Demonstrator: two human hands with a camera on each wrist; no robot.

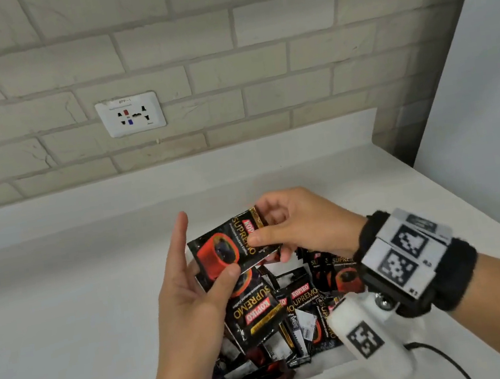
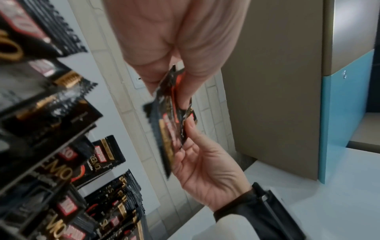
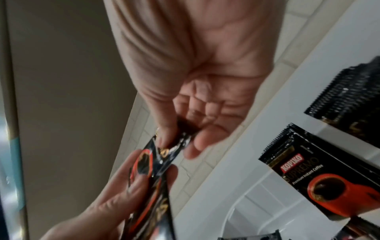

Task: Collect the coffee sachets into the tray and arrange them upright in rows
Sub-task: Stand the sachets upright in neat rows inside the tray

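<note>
The left hand (image 1: 190,297) pinched the lower end of a black coffee sachet (image 1: 234,246), thumb on its face, its other fingers straight. The right hand (image 1: 298,224) pinched the upper end. The sachet was held above the tray (image 1: 319,369) of jumbled sachets (image 1: 303,307) on the white bench (image 1: 66,311), its long axis slanting up to the right, brand end upper right. Only the left wrist view showed upright sachets (image 2: 121,199) packed together.

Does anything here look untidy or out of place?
Yes. The sachets in the tray lie in a jumbled pile, flat and crossing, not upright in rows. Both hands, left hand and right hand, hold one sachet above it.
</note>
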